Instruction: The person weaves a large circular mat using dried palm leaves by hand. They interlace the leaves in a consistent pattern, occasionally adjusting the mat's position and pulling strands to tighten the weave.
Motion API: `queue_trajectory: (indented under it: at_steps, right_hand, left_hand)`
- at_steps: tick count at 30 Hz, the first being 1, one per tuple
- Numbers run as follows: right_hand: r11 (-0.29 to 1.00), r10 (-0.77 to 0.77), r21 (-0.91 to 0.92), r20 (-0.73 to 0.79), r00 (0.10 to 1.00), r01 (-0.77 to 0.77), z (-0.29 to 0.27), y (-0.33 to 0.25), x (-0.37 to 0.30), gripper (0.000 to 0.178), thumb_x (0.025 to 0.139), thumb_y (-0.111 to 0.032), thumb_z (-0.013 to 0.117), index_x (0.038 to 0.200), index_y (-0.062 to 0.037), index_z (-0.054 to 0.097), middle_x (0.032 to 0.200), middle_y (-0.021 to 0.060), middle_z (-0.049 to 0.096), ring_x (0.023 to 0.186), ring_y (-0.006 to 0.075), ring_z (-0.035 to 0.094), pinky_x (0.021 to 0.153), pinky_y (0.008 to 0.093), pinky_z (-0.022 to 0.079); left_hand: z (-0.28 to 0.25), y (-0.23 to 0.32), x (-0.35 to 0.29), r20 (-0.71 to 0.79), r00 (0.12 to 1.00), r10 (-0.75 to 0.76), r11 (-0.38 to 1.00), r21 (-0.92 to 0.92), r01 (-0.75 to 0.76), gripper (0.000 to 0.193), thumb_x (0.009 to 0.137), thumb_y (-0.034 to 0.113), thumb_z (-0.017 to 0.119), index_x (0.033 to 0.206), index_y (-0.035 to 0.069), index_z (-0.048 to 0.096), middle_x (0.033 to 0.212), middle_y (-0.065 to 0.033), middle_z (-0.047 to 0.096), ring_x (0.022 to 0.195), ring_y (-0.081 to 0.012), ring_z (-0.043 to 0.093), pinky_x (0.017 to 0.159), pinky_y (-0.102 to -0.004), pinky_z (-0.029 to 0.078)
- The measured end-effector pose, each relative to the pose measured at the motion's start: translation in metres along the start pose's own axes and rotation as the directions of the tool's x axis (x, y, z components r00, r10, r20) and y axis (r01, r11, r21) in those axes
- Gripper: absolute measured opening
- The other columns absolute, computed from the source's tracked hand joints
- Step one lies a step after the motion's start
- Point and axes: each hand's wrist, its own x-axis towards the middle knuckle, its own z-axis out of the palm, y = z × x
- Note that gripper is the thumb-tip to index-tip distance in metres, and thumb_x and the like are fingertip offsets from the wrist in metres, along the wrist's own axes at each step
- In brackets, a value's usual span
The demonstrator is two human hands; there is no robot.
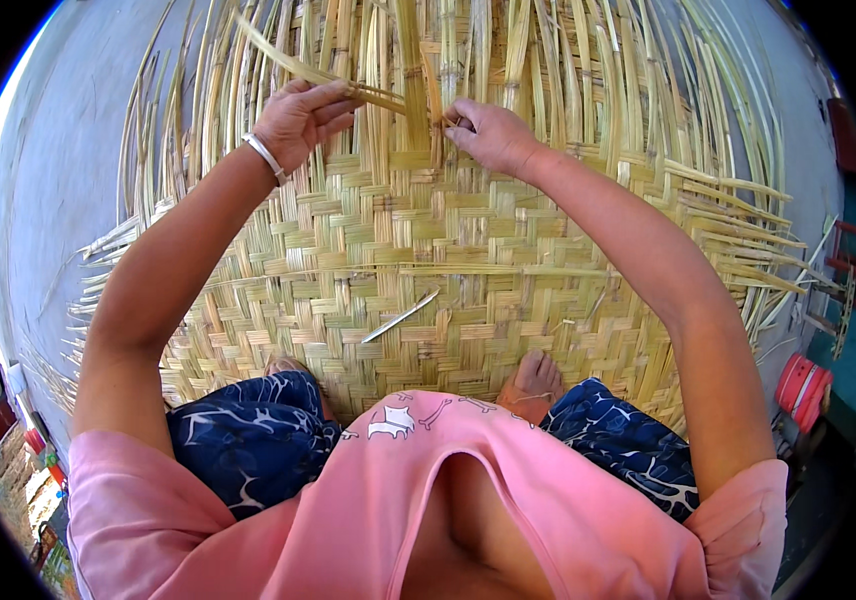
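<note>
Broadly, a woven mat (348, 240) covers most of the grey floor (58, 160), its loose unwoven lengths fanning toward the far edge. A broad upright strip (411, 90) stands between the hands. The right hand (493, 137) has thumb and fingers drawn together; I cannot tell what they pinch. The left hand (296, 118) pinches a curved pale strip (283, 58) above the mat's far part, its long axis slanting from upper left down rightward to the upright one. Nearer lies a slim whitish sliver (400, 317).
</note>
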Motion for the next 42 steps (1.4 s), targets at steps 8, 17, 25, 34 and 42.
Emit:
queue_trajectory:
  at_steps: [8,17,25,34,42]
  right_hand:
    - [0.926,-0.198,-0.339,-0.061,0.978,0.167,0.012,0.002,-0.012,0.024,0.08,-0.005,0.054,0.103,-0.0074,0.058,0.091,0.011,0.058,0.09,0.0253,0.057,0.08,0.0378,0.049]
    - [0.658,-0.438,-0.655,0.069,0.896,0.372,0.018,-0.004,-0.02,0.023,0.073,-0.002,0.057,0.095,-0.0063,0.057,0.095,0.0089,0.054,0.095,0.0238,0.054,0.08,0.0366,0.049]
    - [0.714,-0.441,-0.577,0.07,0.895,0.397,0.002,-0.054,0.007,0.009,0.078,-0.005,0.055,0.086,-0.0052,0.056,0.082,0.0086,0.058,0.083,0.0228,0.06,0.077,0.0364,0.051]
    - [0.803,-0.313,-0.446,0.248,0.917,0.395,0.051,-0.115,0.045,0.02,0.088,-0.026,0.055,0.086,-0.007,0.058,0.081,0.0098,0.061,0.079,0.0261,0.061,0.073,0.0404,0.051]
    - [0.983,-0.029,-0.182,-0.033,0.999,0.023,0.046,-0.102,0.05,0.023,0.082,-0.027,0.057,0.088,-0.0044,0.058,0.077,0.015,0.061,0.073,0.0289,0.06,0.067,0.0426,0.048]
  left_hand:
    - [-0.029,-0.064,-0.04,-0.386,0.919,-0.079,0.997,-0.015,0.08,0.019,0.088,0.016,0.06,0.098,0.001,0.055,0.086,-0.0096,0.066,0.076,-0.0175,0.067,0.058,-0.0246,0.056]
    - [-0.051,-0.052,-0.056,-0.261,0.963,-0.073,0.964,-0.265,0.002,0.025,0.087,0.021,0.062,0.104,0.005,0.054,0.101,-0.0089,0.062,0.093,-0.0211,0.063,0.075,-0.0353,0.053]
    - [-0.197,-0.007,-0.095,-0.464,0.885,-0.021,0.932,-0.33,-0.151,0.017,0.085,0.022,0.066,0.084,0.008,0.055,0.075,-0.003,0.059,0.072,-0.0186,0.06,0.071,-0.0357,0.052]
    - [-0.174,0.032,-0.065,-0.353,0.783,0.512,0.743,0.639,-0.199,0.029,0.092,0.025,0.053,0.111,0.003,0.057,0.091,-0.0062,0.065,0.078,-0.0142,0.064,0.07,-0.0308,0.053]
    - [-0.018,0.065,-0.018,0.191,0.31,0.931,-0.094,0.948,-0.304,0.049,0.081,0.019,0.062,0.123,-0.003,0.049,0.109,-0.0207,0.059,0.102,-0.035,0.057,0.09,-0.0376,0.044]
